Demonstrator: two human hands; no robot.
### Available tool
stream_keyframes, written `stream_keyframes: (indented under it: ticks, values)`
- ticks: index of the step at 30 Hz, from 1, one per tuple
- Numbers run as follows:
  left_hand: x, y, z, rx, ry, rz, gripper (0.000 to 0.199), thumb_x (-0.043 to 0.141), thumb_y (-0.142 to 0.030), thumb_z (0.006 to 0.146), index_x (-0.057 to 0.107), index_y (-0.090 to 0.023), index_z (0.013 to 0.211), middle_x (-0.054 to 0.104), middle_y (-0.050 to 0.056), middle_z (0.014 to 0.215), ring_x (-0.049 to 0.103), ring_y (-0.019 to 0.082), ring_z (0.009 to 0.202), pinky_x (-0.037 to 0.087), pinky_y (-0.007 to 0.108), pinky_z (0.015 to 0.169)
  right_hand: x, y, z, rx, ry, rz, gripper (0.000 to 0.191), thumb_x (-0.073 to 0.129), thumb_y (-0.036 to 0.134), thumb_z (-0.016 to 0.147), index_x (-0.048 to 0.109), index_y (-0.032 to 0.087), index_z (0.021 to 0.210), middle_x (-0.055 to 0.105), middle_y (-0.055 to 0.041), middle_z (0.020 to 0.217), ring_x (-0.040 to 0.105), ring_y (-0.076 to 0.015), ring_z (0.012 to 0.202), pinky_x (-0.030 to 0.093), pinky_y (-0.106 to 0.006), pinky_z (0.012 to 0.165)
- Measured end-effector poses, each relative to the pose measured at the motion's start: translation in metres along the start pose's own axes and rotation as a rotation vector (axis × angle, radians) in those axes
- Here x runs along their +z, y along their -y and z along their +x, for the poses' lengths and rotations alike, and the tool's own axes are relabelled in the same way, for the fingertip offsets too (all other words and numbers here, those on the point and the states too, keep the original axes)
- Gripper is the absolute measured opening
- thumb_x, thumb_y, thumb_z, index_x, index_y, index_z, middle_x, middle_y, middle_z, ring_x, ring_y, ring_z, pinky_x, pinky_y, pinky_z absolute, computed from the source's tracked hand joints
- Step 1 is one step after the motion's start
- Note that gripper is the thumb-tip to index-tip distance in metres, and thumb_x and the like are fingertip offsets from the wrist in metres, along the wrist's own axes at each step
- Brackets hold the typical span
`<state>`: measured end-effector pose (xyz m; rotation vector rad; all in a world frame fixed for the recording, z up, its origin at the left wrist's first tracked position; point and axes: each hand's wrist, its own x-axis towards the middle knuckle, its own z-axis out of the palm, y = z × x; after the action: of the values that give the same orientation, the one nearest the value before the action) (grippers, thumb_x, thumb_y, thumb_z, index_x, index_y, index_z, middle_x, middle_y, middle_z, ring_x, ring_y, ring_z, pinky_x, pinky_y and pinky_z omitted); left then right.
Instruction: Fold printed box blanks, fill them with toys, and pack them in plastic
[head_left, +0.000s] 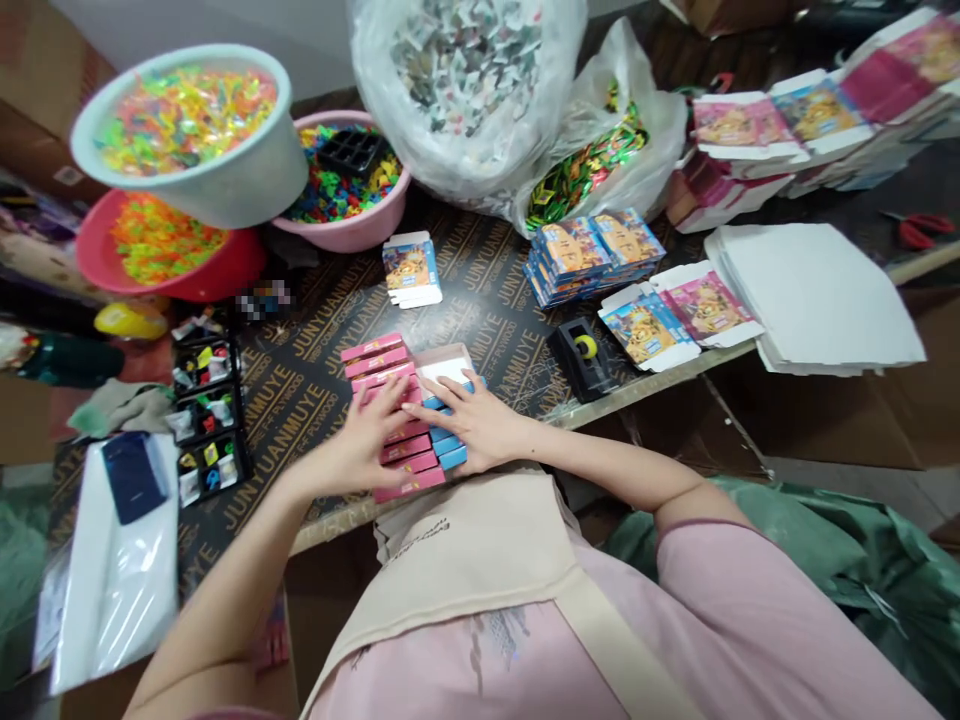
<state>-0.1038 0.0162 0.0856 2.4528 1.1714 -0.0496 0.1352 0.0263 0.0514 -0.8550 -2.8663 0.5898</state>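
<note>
Several small pink boxes (409,482) stand in a row at the table's front edge, right in front of me. Alongside them is a row of small blue boxes (450,455). A white open carton (448,362) is at the far end of the blue row, partly covered by fingers. My left hand (367,435) lies over the pink boxes with its fingers apart. Resting on the blue boxes, my right hand (484,425) has its fingers spread, their tips reaching toward the left hand. Neither hand is wrapped round a box.
Tubs of colourful plastic pieces (259,160) and a bag of small packets (480,170) line the back. Printed cartons (577,250), a tape dispenser (583,362) and white sheets (817,295) are to the right. Black trays (210,420) and a phone (135,478) lie left.
</note>
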Motion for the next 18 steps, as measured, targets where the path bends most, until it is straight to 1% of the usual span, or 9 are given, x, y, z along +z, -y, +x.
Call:
stream_keyframes:
  ticks: [1,3,5,6,8,9,12,15,18]
  values:
    - [-0.018,0.009,0.013,0.013,-0.035,-0.075,0.067,0.062,-0.059,0.077,0.057,-0.032,0.139,0.040,0.010,0.159,0.033,0.036,0.149,0.021,0.061,0.120,0.002,-0.006,-0.002,-0.015,-0.051,0.034,0.112,0.074,0.066,0.069,0.018,0.031,0.160,0.025,-0.0187,0.162,0.029,-0.0429,0.142,0.021,-0.062,0.112]
    - [-0.050,0.021,0.057,-0.020,-0.159,-0.298,0.051,0.057,-0.059,0.083,0.069,-0.030,0.123,0.056,0.008,0.146,0.047,0.032,0.139,0.033,0.053,0.117,0.000,-0.029,-0.012,0.046,-0.189,0.081,0.111,0.068,0.076,0.069,0.020,0.033,0.159,0.018,-0.0146,0.166,0.020,-0.0422,0.149,0.018,-0.062,0.115]
    - [-0.066,0.023,0.120,-0.070,-0.240,-0.512,0.048,0.060,-0.059,0.082,0.073,-0.025,0.114,0.068,0.008,0.129,0.057,0.030,0.126,0.042,0.047,0.110,-0.011,-0.066,-0.026,0.263,-0.390,0.078,0.102,0.061,0.078,0.076,0.022,0.033,0.159,0.016,-0.0111,0.167,0.015,-0.0401,0.152,0.016,-0.061,0.118]
    - [-0.067,0.020,0.156,-0.102,-0.245,-0.614,0.046,0.063,-0.058,0.081,0.074,-0.023,0.109,0.070,0.008,0.123,0.060,0.029,0.120,0.044,0.044,0.107,-0.018,-0.090,-0.033,0.409,-0.505,0.056,0.094,0.055,0.076,0.081,0.023,0.033,0.159,0.016,-0.0095,0.167,0.013,-0.0387,0.153,0.015,-0.060,0.119]
    - [-0.057,0.008,0.226,-0.210,-0.205,-0.840,0.041,0.065,-0.057,0.082,0.073,-0.020,0.097,0.072,0.009,0.113,0.061,0.026,0.112,0.047,0.039,0.100,-0.033,-0.141,-0.048,0.649,-0.691,-0.001,0.077,0.041,0.070,0.091,0.028,0.033,0.158,0.016,-0.0078,0.167,0.009,-0.0380,0.154,0.009,-0.064,0.120]
    - [-0.048,0.000,0.258,-0.324,-0.173,-0.968,0.041,0.062,-0.057,0.085,0.071,-0.018,0.092,0.072,0.010,0.107,0.062,0.025,0.107,0.049,0.037,0.095,-0.039,-0.166,-0.054,0.730,-0.752,-0.020,0.073,0.035,0.069,0.094,0.032,0.031,0.156,0.016,-0.0083,0.167,0.006,-0.0391,0.154,0.006,-0.068,0.118]
    - [-0.018,-0.026,0.328,-0.744,-0.069,-1.283,0.045,0.050,-0.058,0.093,0.064,-0.016,0.089,0.068,0.010,0.091,0.063,0.022,0.096,0.050,0.031,0.081,-0.050,-0.221,-0.066,0.852,-0.794,-0.056,0.066,0.028,0.065,0.097,0.047,0.029,0.148,0.017,-0.0095,0.167,-0.001,-0.0415,0.154,0.002,-0.076,0.113]
    - [0.007,-0.043,0.360,-0.823,-0.043,-1.324,0.062,0.025,-0.065,0.097,0.060,-0.014,0.097,0.065,0.013,0.088,0.063,0.023,0.093,0.050,0.030,0.073,-0.049,-0.245,-0.072,0.860,-0.717,-0.085,0.062,0.029,0.062,0.098,0.057,0.026,0.140,0.019,-0.0105,0.167,-0.002,-0.0420,0.154,0.000,-0.078,0.112]
    - [0.022,-0.045,0.369,-0.838,-0.055,-1.432,0.077,0.018,-0.078,0.090,0.058,-0.014,0.105,0.065,0.013,0.091,0.063,0.024,0.096,0.051,0.029,0.072,-0.047,-0.247,-0.073,0.832,-0.654,-0.095,0.063,0.029,0.061,0.098,0.058,0.023,0.139,0.020,-0.0124,0.167,-0.002,-0.0420,0.154,-0.002,-0.076,0.113]
